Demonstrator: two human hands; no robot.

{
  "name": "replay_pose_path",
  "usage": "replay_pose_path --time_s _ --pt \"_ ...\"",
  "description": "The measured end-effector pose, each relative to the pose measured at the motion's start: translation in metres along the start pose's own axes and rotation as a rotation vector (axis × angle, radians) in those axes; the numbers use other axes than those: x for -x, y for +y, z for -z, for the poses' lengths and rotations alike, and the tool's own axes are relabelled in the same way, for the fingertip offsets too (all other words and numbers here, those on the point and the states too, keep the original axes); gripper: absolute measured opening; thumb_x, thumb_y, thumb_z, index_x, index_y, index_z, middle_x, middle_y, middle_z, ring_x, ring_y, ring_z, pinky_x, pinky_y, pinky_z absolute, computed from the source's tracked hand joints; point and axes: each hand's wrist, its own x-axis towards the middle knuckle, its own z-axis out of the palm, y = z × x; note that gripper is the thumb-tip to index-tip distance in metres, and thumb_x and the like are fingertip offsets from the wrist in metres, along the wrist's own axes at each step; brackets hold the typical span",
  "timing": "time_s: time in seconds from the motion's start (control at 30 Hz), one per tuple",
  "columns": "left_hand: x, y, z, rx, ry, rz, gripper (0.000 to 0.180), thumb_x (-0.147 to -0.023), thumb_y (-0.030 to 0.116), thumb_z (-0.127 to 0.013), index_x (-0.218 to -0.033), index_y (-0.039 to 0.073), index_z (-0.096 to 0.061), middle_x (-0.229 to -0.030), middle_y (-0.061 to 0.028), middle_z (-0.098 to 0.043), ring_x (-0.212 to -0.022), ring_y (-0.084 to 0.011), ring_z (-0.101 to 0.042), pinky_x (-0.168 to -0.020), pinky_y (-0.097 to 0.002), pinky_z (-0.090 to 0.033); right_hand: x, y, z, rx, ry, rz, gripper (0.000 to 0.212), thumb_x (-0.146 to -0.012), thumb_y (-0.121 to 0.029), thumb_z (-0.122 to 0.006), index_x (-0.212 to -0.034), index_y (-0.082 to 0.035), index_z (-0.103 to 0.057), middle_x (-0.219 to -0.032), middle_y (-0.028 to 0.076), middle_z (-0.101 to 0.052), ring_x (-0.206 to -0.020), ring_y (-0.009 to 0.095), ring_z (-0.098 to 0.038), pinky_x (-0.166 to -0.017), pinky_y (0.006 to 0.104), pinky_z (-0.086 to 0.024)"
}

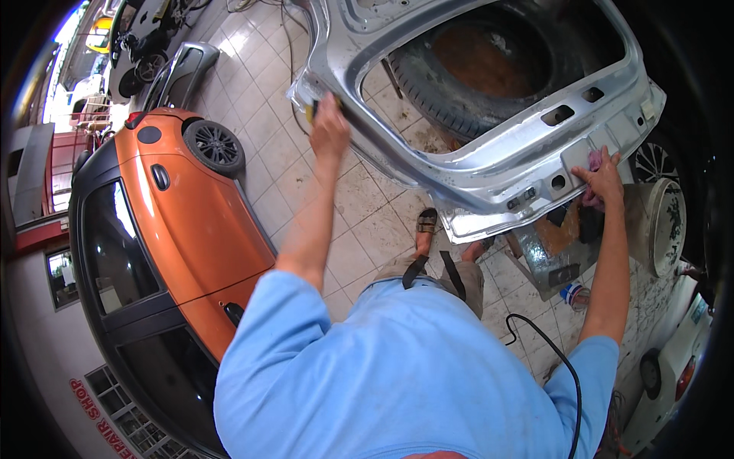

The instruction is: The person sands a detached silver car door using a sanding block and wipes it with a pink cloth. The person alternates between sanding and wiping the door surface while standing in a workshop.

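Note:
A bare silver car tailgate panel (459, 187) with a large window opening lies in front of me, above a big tyre (440, 99). At its left edge my left hand (330, 128) is closed round a small yellow-and-dark pad (311, 112), mostly hidden by the fingers, at the metal. My right hand (602, 182) is at the panel's right lower edge. Its fingers are bent over a crumpled pinkish cloth (594, 159) that lies against the surface. The panel looks wet or smeared in places.
An orange car (191, 229) with a black roof stands close on my left. A grey bumper (183, 73) lies beyond it. To the right are a white bucket (667, 229), a bottle with a blue cap (575, 294) and a low board (562, 260). A black cable (562, 356) hangs near my right side.

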Motion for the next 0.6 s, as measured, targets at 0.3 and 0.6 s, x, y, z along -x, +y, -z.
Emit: replay_pose_path --time_s 0.3,0.6 --pt "-0.020 0.033 0.022 0.136 -0.446 0.063 0.050 -0.103 0.006 -0.053 -0.152 0.011 -0.056 -0.111 -0.0227 -0.076 -0.087 -0.0311 -0.076 -0.081 -0.0423 -0.061 0.002 -0.002 -0.001 -0.045 0.016 0.016 0.137 -0.065 -0.071 -0.089 -0.166 -0.002 -0.027 -0.165 0.042 -0.021 -0.148 0.052 -0.042 -0.118 0.0510 -0.043" --pt "-0.062 0.052 0.035 0.332 -0.700 -0.323 0.011 -0.094 0.007 -0.060 -0.100 0.008 -0.070 -0.087 -0.0139 -0.074 -0.081 -0.0322 -0.075 -0.073 -0.0469 -0.061 0.009 -0.008 0.005 -0.052 0.043 0.025 0.134 -0.066 -0.070 -0.090 -0.164 0.000 -0.031 -0.165 0.043 -0.022 -0.154 0.050 -0.033 -0.121 0.0495 -0.040"
